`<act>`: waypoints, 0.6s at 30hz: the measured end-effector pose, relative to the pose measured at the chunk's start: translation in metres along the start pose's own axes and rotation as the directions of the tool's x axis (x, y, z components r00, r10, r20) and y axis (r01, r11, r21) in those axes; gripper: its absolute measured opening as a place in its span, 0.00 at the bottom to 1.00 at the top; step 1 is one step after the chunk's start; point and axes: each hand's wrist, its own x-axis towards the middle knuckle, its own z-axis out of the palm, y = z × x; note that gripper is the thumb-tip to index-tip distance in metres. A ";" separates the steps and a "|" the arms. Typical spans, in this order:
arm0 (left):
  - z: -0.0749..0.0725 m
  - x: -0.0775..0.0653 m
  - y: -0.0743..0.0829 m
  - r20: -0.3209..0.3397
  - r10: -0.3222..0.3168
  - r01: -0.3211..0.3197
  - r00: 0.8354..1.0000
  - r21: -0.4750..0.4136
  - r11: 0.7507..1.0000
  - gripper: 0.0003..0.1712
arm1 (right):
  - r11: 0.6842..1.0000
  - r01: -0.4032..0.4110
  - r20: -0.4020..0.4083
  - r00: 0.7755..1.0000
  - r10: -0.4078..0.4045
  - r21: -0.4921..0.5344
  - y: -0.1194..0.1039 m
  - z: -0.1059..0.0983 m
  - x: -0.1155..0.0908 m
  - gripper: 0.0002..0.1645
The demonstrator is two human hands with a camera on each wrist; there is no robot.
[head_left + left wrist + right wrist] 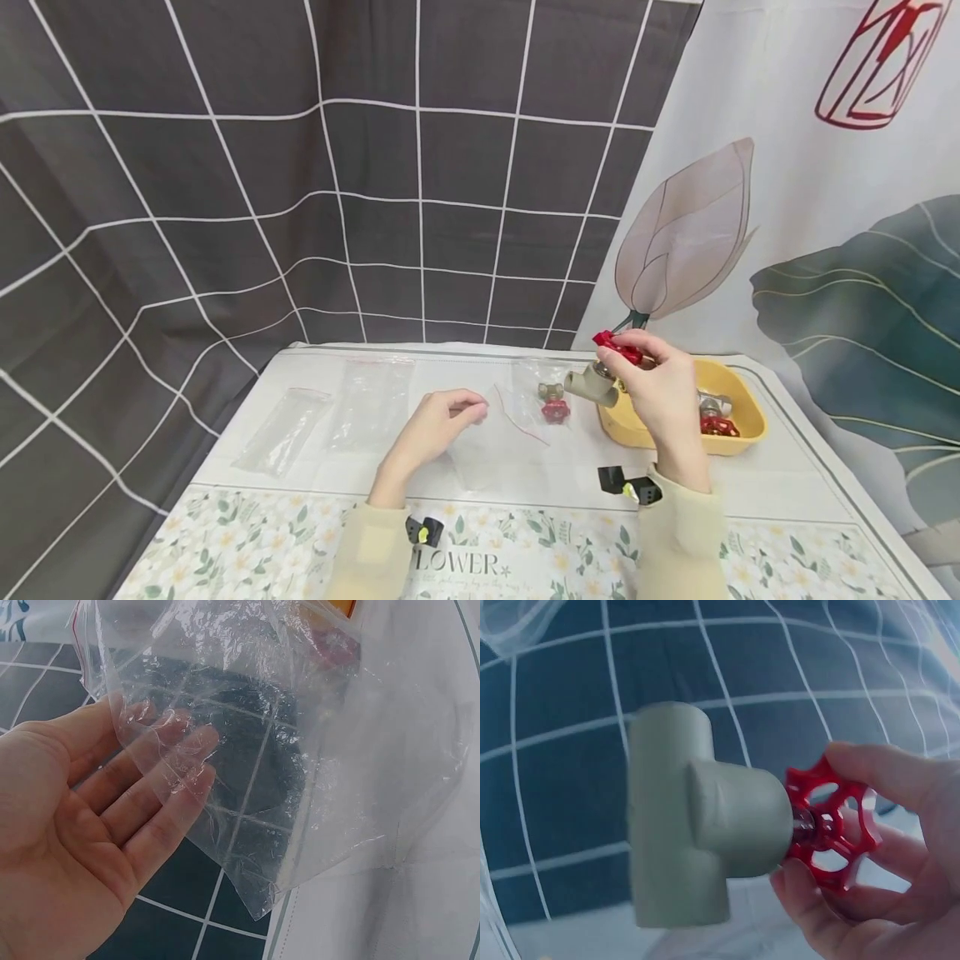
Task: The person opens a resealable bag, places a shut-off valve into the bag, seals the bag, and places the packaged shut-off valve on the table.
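My right hand (663,387) grips the red handwheel of a stop valve (676,817), fingers and thumb around its rim. The valve's pale grey-green plastic body sticks out past the fingertips, and in the head view it is held up by the yellow bin's left edge. My left hand (97,817) holds a clear zip bag (255,772) at its edge between thumb and fingers; the other fingers show through the film. A red zip line runs along the bag, which spreads out to the right of the hand.
A bagged valve (555,407) with a red handwheel lies between the hands. The yellow bin (750,408) at right contains another red-handled valve (718,423). Clear bags (371,400) lie at left on the table, and a floral mat (247,542) covers its front.
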 end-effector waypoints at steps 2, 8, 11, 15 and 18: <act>0.000 0.001 0.000 -0.003 -0.003 0.003 1.000 0.003 1.000 0.13 | 0.999 0.054 -0.026 0.998 -0.053 0.006 -0.003 0.009 -0.001 0.17; 0.002 0.001 0.000 -0.032 -0.006 0.006 0.999 -0.001 1.000 0.13 | 0.988 0.133 -0.038 0.991 -0.130 0.082 -0.015 0.031 -0.009 0.13; 0.003 0.002 -0.001 -0.049 0.005 -0.006 0.999 -0.018 1.000 0.15 | 0.982 0.162 -0.036 0.987 -0.160 0.097 -0.018 0.042 -0.013 0.12; 0.004 0.004 -0.001 -0.077 0.005 -0.008 0.997 -0.041 0.999 0.17 | 0.977 0.197 -0.035 0.980 -0.195 0.077 -0.021 0.057 -0.018 0.12; 0.004 0.004 0.000 -0.097 -0.001 -0.004 0.995 -0.056 0.998 0.17 | 0.976 0.206 -0.045 0.978 -0.203 0.076 -0.021 0.065 -0.021 0.13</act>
